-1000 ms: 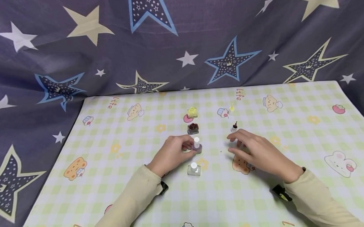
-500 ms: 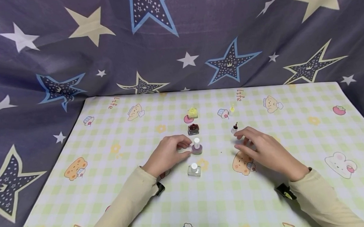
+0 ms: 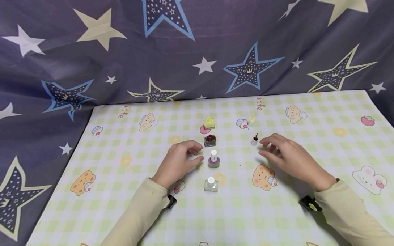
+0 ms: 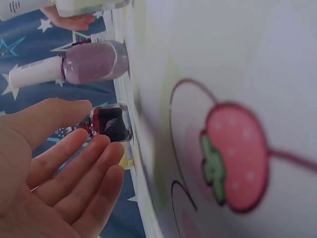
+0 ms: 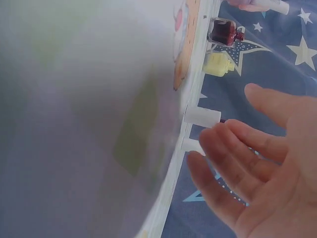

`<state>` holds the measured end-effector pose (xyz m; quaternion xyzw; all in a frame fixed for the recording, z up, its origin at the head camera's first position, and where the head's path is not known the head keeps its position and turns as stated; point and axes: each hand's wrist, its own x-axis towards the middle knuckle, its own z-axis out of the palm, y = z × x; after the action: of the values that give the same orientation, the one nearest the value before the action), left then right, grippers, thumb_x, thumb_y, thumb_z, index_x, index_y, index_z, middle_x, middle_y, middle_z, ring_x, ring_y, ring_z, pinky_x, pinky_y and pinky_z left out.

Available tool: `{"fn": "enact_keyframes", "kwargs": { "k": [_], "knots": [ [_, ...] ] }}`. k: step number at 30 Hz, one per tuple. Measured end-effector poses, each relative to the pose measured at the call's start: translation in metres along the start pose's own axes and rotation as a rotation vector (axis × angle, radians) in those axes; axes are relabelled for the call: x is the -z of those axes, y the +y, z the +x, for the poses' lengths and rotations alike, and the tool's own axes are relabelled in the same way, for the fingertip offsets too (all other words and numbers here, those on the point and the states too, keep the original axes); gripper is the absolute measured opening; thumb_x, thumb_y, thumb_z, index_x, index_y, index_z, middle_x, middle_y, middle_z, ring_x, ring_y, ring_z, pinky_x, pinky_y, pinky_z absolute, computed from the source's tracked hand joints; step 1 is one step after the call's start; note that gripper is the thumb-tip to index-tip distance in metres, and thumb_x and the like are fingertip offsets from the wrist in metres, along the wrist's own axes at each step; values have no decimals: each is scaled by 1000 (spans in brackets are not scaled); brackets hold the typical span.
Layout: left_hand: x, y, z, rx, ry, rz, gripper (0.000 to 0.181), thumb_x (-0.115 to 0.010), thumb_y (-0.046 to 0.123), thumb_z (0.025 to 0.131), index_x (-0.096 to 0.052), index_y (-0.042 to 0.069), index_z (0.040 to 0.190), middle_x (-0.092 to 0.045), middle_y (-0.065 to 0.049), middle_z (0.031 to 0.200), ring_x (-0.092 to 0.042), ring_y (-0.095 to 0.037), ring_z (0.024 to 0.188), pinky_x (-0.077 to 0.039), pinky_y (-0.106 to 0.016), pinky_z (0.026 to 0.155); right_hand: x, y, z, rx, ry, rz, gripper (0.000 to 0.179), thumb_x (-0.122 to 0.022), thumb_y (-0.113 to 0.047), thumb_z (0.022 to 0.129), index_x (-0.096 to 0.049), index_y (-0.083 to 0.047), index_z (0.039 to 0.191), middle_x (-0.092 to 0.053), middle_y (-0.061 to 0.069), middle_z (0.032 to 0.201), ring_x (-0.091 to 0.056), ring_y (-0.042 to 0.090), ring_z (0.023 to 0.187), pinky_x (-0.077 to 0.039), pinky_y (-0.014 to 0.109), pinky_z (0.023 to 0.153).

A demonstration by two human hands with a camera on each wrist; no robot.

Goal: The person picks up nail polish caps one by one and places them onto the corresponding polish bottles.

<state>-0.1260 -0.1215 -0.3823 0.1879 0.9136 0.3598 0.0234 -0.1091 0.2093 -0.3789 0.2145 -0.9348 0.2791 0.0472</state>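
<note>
My left hand (image 3: 178,160) hovers just left of a purple nail polish bottle (image 3: 214,161), fingers loosely bent and holding nothing. That bottle stands upright under its white cap. Behind it are an uncapped dark red nail polish bottle (image 3: 210,141) and an uncapped yellow one (image 3: 209,123). A clear bottle (image 3: 211,186) with a white cap stands nearest the front. My right hand (image 3: 291,161) is beside a white cap (image 5: 202,117) that stands with its dark brush pointing up; its relaxed fingers hold nothing. Farther back stands another upturned cap (image 3: 251,120), its brush yellow.
The bottles form a row from front to back along the middle of the table, on a green checked tablecloth (image 3: 148,226) with cartoon prints. The two caps stand right of the row. A dark curtain (image 3: 181,58) with stars hangs behind the table.
My left hand has let go of the purple nail polish bottle and drawn off to the left. My right hand has moved right, uncovering more of the white cap with the dark brush.
</note>
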Motion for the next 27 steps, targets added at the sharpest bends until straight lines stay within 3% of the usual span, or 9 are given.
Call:
{"fn": "enact_keyframes", "kwargs": {
  "k": [16, 27],
  "knots": [
    [-1, -3, 23, 30, 35, -3, 30, -79, 18, 85, -70, 8, 112, -73, -6, 101, -69, -18, 90, -55, -32, 85, -1, 10, 20, -135, -81, 66, 31, -71, -25, 93, -69, -3, 115, -68, 6, 98, -63, 15, 80, -51, 36, 74],
    [-4, -1, 39, 104, -20, 22, 39, -81, 20, 84, -68, 7, 119, -72, -5, 104, -67, -17, 93, -53, -32, 90, -2, 15, 32, -158, -147, 98, 28, -75, -18, 90, -68, -2, 111, -67, 8, 96, -62, 16, 80, -51, 36, 74]
  ]
}}
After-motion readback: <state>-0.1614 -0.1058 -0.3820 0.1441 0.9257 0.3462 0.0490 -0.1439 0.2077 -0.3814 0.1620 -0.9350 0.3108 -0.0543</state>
